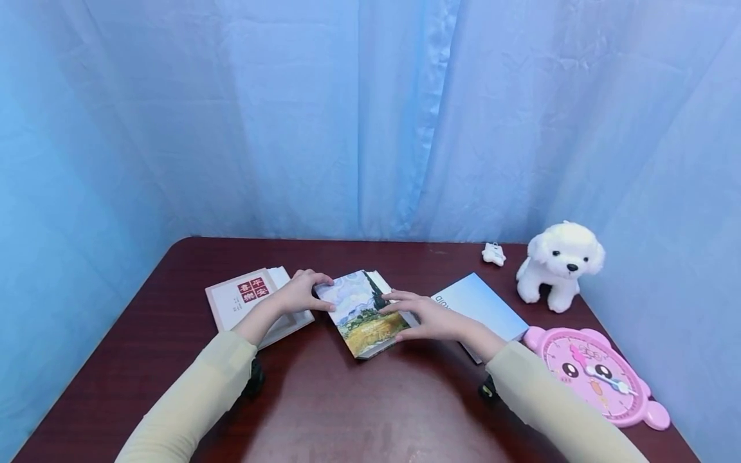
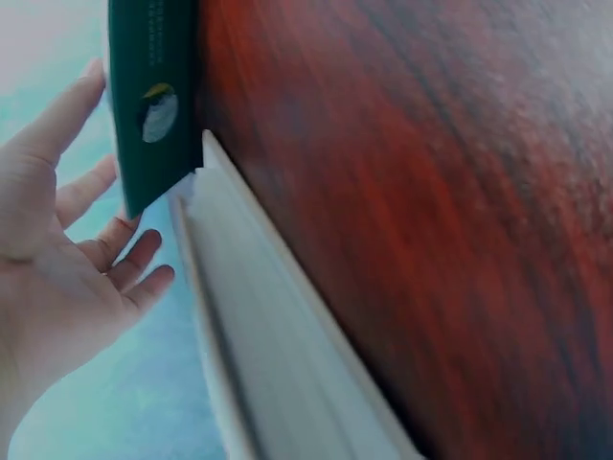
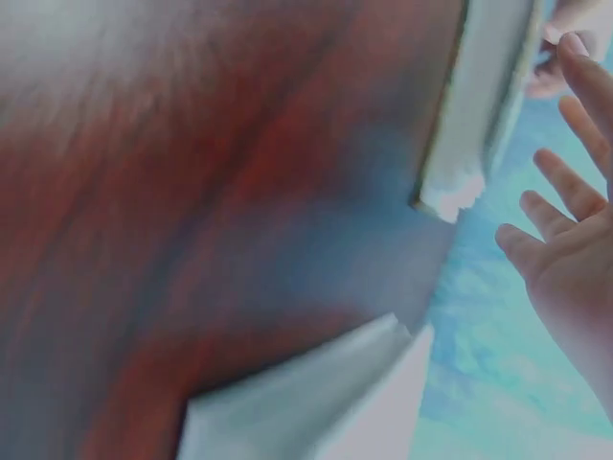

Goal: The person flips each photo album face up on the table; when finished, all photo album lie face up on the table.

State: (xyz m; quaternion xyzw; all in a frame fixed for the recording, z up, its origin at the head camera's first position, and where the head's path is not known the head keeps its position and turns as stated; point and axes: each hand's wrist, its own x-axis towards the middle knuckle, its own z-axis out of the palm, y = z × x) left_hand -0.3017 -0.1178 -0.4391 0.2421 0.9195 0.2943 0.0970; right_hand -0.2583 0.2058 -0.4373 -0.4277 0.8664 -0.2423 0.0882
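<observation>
A thick book with a painted landscape cover (image 1: 366, 329) lies at the middle of the table, turned at a slant. At its upper left corner my left hand (image 1: 298, 294) touches the cover, thumb and fingers spread apart. Seen from the left wrist, its green spine (image 2: 153, 105) faces the camera, with the thumb and fingertips along the cover's edge. My right hand (image 1: 431, 319) is over the book's right side, fingers spread and loosely bent. From the right wrist, the fingers (image 3: 565, 187) look straight and beside the page edges (image 3: 469, 125); contact is unclear.
A white book with red square characters (image 1: 253, 289) lies left, partly under my left forearm. On the right a pale blue book (image 1: 480, 302) is partly behind my right arm. Beyond it are a pink clock (image 1: 628, 402), a white plush dog (image 1: 561, 257) and a small white trinket (image 1: 493, 254).
</observation>
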